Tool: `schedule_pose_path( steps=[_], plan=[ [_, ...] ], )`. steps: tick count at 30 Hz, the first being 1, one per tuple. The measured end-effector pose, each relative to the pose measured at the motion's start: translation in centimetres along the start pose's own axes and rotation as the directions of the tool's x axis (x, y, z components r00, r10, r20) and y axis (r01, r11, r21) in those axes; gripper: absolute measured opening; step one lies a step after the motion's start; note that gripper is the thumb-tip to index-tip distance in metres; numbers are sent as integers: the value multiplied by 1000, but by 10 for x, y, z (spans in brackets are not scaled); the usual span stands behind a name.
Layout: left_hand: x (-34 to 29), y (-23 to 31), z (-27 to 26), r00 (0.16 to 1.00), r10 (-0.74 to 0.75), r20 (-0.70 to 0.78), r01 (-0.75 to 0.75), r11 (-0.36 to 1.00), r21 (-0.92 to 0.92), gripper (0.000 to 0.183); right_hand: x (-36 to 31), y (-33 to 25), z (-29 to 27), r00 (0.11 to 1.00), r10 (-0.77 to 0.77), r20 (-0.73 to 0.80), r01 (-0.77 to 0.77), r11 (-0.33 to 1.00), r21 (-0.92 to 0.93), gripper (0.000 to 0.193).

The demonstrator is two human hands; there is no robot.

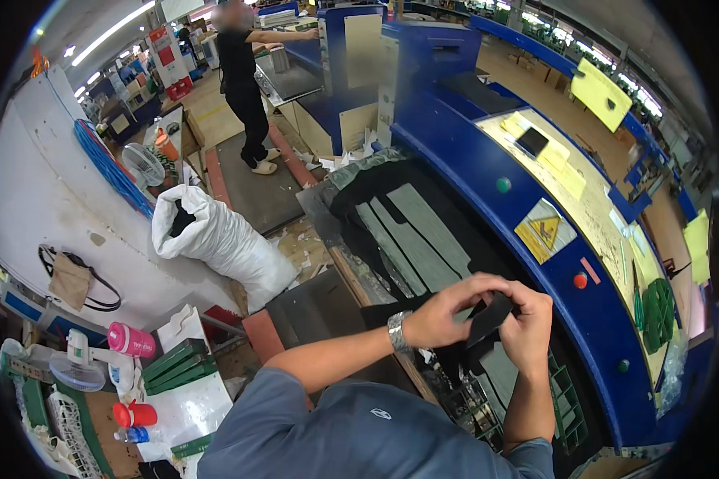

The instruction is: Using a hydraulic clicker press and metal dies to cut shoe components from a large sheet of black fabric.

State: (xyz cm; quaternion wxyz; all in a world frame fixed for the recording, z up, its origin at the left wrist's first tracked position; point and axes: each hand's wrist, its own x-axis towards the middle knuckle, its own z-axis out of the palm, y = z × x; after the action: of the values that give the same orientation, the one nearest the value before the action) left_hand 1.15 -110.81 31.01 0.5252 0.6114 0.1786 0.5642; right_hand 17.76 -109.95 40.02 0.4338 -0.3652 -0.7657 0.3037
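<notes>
Both my hands are raised over the machine bed, close together, with a black piece of flexible sheet material (491, 318) curled between them. My left hand (447, 315), with a metal-band watch (399, 332) on its wrist, grips the piece from the left. Its far side is pinched by my right hand (527, 327). Fingers partly hide the piece. Beyond my hands, long grey-green strips (435, 227) lie on black sheet material (367, 180). Below my hands, another grey-green piece (499, 374) lies near green plastic grid trays (566, 407).
A blue machine beam (527, 211) with red and green buttons runs along the right. A stuffed white sack (224, 239) stands left. Green bars (176, 366) and a red cup (134, 414) occupy the lower-left table. Another person (244, 88) stands at the far end.
</notes>
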Motion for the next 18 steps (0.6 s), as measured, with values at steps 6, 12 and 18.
schedule_pose_path(
  steps=[6, 12, 18],
  plan=[
    [-58, -7, -81, 946, -316, 68, 286, 918, 276, 55, 44, -20, 56, 960, 276, -49, -269, 957, 108, 22],
    [-113, -38, -169, 842, -498, 208, 394, 830, 395, 44, 33, 80, 29, 824, 514, -240, -528, 849, 6, 19],
    [-144, -79, -219, 574, -789, 218, 702, 611, 366, 33, -44, 242, 0, 661, 748, -63, -750, 654, -94, 25]
  ],
)
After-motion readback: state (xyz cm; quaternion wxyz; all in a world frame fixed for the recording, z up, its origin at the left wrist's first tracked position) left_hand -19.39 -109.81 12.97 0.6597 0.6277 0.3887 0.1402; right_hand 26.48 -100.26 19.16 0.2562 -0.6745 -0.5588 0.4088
